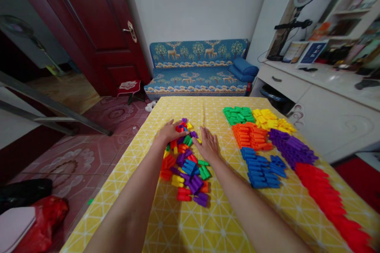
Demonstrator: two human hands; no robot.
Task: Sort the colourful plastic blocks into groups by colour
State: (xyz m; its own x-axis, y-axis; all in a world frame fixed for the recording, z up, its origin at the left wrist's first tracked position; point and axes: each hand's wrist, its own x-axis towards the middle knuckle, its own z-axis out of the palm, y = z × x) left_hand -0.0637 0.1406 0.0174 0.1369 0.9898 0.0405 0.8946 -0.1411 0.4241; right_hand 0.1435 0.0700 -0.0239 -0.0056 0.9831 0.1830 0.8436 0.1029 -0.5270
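A loose pile of mixed plastic toy building blocks [190,166] in several colours lies on the table between my forearms. My left hand [170,131] rests at the far left edge of this pile, thumb stretched over some blocks and fingers apart. On the pile's right side, my right hand [208,145] lies low with its fingers spread, its thumb close to a yellow block. Neither hand appears to grip a block. Farther right are sorted groups of like blocks: green [238,115], orange [251,136], blue [261,169], yellow [270,119], purple [291,146] and red [323,193].
A yellow patterned cloth [190,229] covers the table. Beyond its far edge stands a blue sofa [196,75] with deer patterns. A white cabinet [297,83] is at the right. Left are a dark red door [97,19], a small stool [129,87] and a metal ladder [53,118].
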